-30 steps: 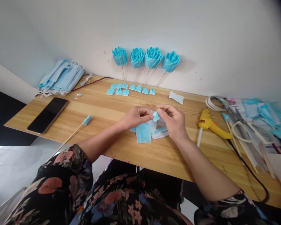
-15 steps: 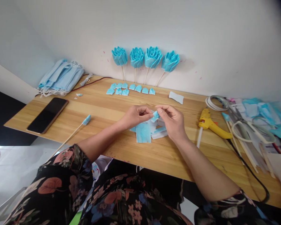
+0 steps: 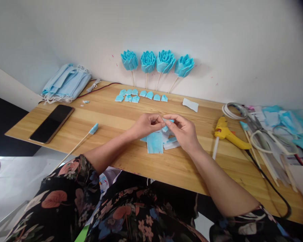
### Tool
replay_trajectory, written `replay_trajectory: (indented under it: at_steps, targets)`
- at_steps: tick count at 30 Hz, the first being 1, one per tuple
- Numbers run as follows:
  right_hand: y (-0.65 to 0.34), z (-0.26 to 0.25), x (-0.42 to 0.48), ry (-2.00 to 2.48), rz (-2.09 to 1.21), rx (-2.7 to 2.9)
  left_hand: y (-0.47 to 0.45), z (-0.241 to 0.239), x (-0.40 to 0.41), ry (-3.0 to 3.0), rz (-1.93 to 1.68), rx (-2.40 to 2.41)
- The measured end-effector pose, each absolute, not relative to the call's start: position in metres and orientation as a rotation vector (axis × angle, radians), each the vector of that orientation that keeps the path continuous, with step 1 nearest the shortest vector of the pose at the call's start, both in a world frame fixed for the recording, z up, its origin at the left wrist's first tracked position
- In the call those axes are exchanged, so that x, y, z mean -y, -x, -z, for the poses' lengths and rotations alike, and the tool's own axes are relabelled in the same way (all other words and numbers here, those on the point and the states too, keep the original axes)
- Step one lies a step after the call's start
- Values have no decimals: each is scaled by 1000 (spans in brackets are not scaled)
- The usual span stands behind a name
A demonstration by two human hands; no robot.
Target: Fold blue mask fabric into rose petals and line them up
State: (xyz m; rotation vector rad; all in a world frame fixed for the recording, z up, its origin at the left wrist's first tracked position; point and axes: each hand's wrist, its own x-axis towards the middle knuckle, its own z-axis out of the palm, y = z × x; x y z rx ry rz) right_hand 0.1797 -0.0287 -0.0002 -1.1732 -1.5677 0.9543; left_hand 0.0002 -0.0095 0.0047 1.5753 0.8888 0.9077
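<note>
My left hand [image 3: 146,125] and my right hand [image 3: 183,131] meet over the middle of the wooden table [image 3: 111,117]. Both pinch one small blue piece of mask fabric [image 3: 165,127] between thumb and fingertips. Under the hands lies a small heap of cut blue and white fabric pieces [image 3: 155,143]. Several folded blue petals [image 3: 141,95] lie in rows further back. Behind them, several blue fabric roses on sticks [image 3: 156,62] lean against the wall.
A stack of blue face masks [image 3: 65,82] sits at the back left, a black phone [image 3: 52,122] in front of it. A stick with a blue tip [image 3: 77,146] lies left of my arm. Right: yellow glue gun [image 3: 229,132], tape rolls [image 3: 233,111], scissors [image 3: 264,141], scraps.
My right fingers have curled in closer to the left hand and the small blue piece is now folded tighter between both pinches. Nothing else on the table moved.
</note>
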Motion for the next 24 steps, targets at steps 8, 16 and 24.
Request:
replay_trajectory:
  at_steps: [8, 16, 24]
  targets:
    - [-180, 1, 28, 1176, -935, 1535, -1, -6, 10, -1534, -882, -915]
    - [-181, 7, 23, 1156, -942, 1387, -1, -8, 11, -1485, -894, -947]
    - [-179, 4, 26, 1165, -927, 1420, -1, -5, 10, -1509, -871, -939]
